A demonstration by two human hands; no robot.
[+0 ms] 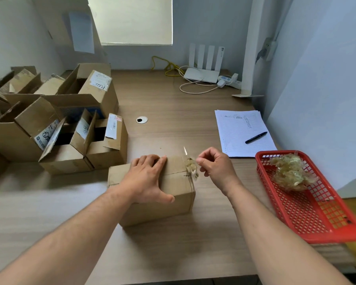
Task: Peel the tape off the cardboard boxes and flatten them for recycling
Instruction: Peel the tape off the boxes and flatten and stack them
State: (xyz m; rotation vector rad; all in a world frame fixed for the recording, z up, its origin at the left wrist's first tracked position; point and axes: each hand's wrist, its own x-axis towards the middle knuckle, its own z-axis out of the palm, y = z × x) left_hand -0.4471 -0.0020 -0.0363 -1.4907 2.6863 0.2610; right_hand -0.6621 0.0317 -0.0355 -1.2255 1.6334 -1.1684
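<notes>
Your left hand [146, 177] lies flat on the box [169, 210], fingers spread, pinning it under your palm; your right hand [216, 165] pinches the bunched tape [191, 167] at the box edge between your hands; pull low and steady toward the red basket [321, 223] beyond your right wrist; press down firmly so the box does not lift

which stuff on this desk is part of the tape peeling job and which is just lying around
Part of the job: closed brown cardboard box under the left hand; crumpled clear tape strip pinched by the right hand; red plastic mesh basket holding a wad of peeled tape; opened brown cardboard boxes.
Just lying about: white four-antenna router; lined white paper sheet; black pen.
</notes>
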